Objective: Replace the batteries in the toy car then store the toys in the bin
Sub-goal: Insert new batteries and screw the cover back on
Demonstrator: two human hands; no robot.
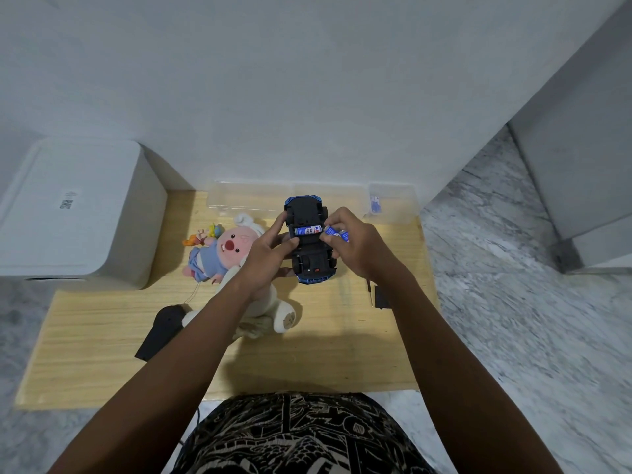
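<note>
Now left hand point(270, 249) clamps upturned toy car point(310, 239); right hand point(352, 244) pinches spare batteries point(337, 233) beside seated battery point(307, 230). Match polarity, press next cell flat w/ thumb.

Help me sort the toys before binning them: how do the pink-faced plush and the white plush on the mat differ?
The pink-faced plush wears a blue outfit, while the white plush is cream all over. The pink-faced plush lies in full view left of the left hand; the white plush is partly hidden under that forearm. The pink-faced plush sits farther from the person, the white plush nearer. Both are soft toys lying on the wooden mat, not yet binned.
</note>
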